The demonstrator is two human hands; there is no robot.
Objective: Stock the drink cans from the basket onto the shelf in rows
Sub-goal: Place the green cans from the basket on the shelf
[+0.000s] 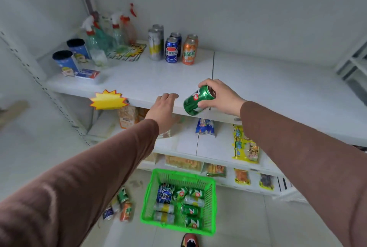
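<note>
My right hand (222,97) grips a green 7-Up can (195,100), tilted, just above the front edge of the white shelf (278,91). Beside it my left hand (163,108) is held out with straight fingers over the same edge and holds nothing. At the back of the shelf stand short rows of silver-yellow cans (156,45), blue Pepsi cans (172,51) and orange cans (189,51). Below on the floor, the green basket (210,185) holds several cans lying on their sides.
Spray bottles (103,34), two blue tubes (65,62) and a small box stand at the shelf's left. A yellow starburst tag (109,100) hangs on the front edge. Lower shelves carry snack packs. Loose cans (121,205) lie on the floor left of the basket.
</note>
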